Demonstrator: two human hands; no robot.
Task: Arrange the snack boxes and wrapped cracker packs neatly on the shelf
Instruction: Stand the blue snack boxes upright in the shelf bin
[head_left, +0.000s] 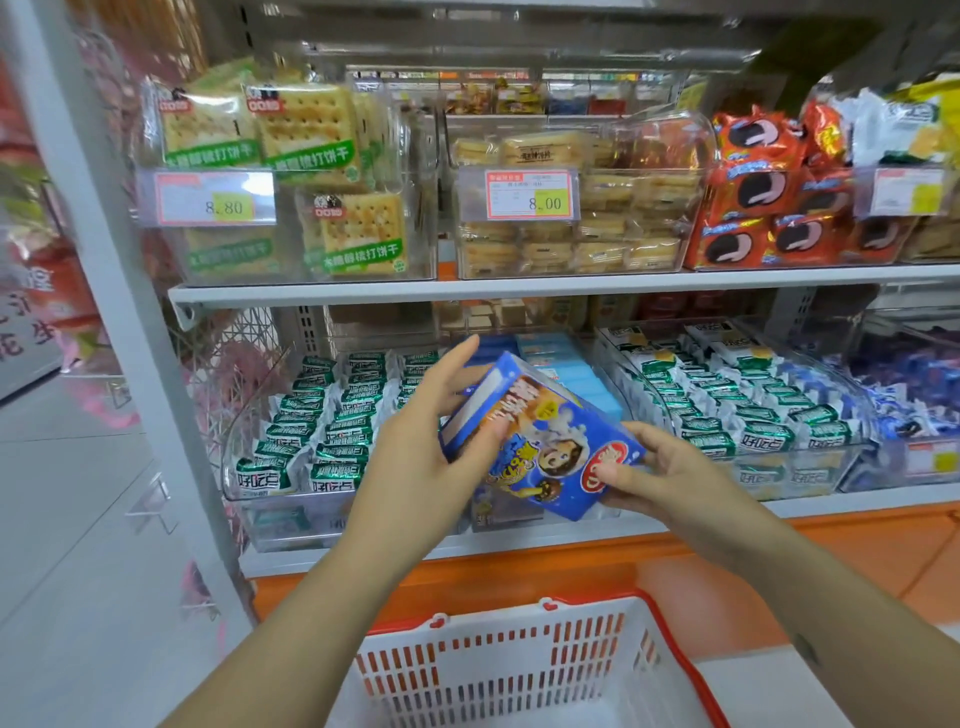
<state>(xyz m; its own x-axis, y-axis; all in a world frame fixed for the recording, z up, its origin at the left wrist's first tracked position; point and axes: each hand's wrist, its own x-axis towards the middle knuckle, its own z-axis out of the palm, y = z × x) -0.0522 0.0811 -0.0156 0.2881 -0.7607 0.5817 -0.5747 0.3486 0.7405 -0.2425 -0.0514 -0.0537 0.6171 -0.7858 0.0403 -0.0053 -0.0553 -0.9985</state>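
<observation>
- Setting: a shop aisle, with a white metal shelving unit over an orange base panel; pale floor lies to its left.
- Upper shelf: clear bins hold green-labelled cracker packs at the left end, pale sandwich biscuits at the middle, and red cookie packs towards the right end. Price tags are clipped to the bin fronts.
- Lower shelf: clear bins hold rows of green-and-white wrapped packs left and right of centre, with light blue boxes in the middle bin.
- Shopping basket: white mesh with a red rim, below the lower shelf's front edge; its bottom is cut off by the frame.
- Blue snack box: held in the air before the middle of the lower shelf's front edge, above the basket and tilted down to the right. It shows a white end, cartoon artwork and a red oval logo; the print is too small to read.
- Left hand: grips the box's upper left end, thumb on the front face and fingers reaching up behind it.
- Right hand: pinches the lower right corner, thumb on the logo, fingers hidden beneath.
- The far-right bins are blurred.
</observation>
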